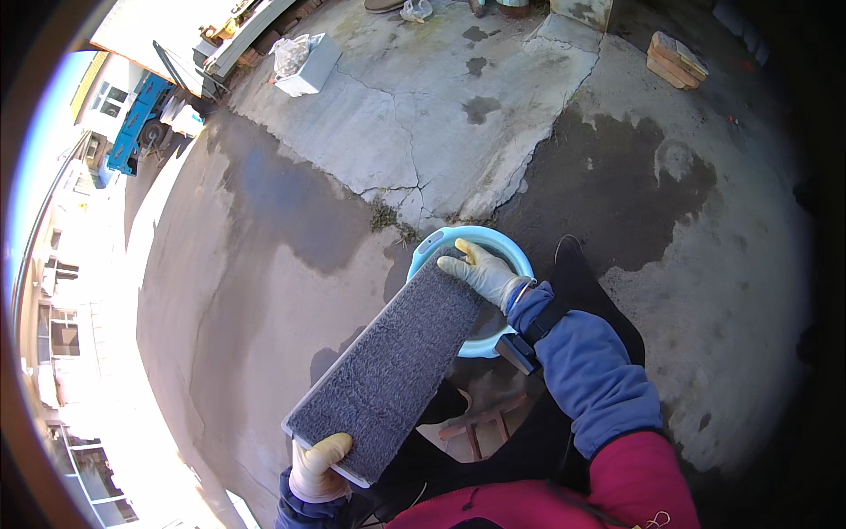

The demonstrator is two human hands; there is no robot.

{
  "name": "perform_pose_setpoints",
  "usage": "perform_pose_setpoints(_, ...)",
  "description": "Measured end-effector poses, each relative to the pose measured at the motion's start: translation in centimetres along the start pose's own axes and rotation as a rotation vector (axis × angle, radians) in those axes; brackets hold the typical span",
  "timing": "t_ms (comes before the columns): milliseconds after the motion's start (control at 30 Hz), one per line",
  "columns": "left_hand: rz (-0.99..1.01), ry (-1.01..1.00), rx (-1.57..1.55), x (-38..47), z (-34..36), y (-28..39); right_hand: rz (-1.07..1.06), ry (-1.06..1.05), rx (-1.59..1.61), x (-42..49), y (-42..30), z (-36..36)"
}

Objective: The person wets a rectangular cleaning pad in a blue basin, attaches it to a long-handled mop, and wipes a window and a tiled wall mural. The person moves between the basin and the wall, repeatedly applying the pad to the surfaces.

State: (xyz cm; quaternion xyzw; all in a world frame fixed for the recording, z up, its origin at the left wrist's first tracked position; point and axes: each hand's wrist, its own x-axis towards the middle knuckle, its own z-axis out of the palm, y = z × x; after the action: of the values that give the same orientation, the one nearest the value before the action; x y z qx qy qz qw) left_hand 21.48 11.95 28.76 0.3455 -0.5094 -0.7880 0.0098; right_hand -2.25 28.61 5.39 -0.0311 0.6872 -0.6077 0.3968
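A long flat board faced with grey fuzzy pile fabric (390,364) lies slantwise between my hands, its pale rim showing along the left edge. My left hand (320,466), in a whitish rubber glove, grips the lower end, thumb on the pile. At the upper end, my right hand (482,268), gloved likewise, holds the edge with its fingers over the fabric. Beneath the board's upper part and my right hand stands a light-blue plastic basin (472,235) with dark water or a dark bottom, partly hidden. The board's underside cannot be seen.
Part of a reddish frame (472,426) shows between my legs. Cracked concrete with wet patches (608,192) surrounds the basin. Farther off are a white foam box (317,66) holding a plastic bag, stacked bricks (675,61) and a blue vehicle bed (140,122).
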Motion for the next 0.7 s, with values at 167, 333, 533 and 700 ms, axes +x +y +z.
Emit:
perform_pose_setpoints(167,0.043,-0.023,-0.014,1.2,0.2,-0.4,-0.087,-0.027,-0.224,-1.7,-1.0,1.5)
perform_pose_setpoints(333,0.044,-0.084,-0.050,1.9,0.1,-0.6,-0.065,-0.023,-0.236,-1.8,-1.2,1.7)
perform_pose_setpoints(533,-0.003,-0.009,-0.075,2.0,0.1,-0.6,-0.089,0.078,-0.218,-1.3,-0.7,1.6)
perform_pose_setpoints(700,-0.002,0.002,-0.093,2.2,0.3,-0.2,-0.096,0.145,-0.064,0.0,0.7,1.7)
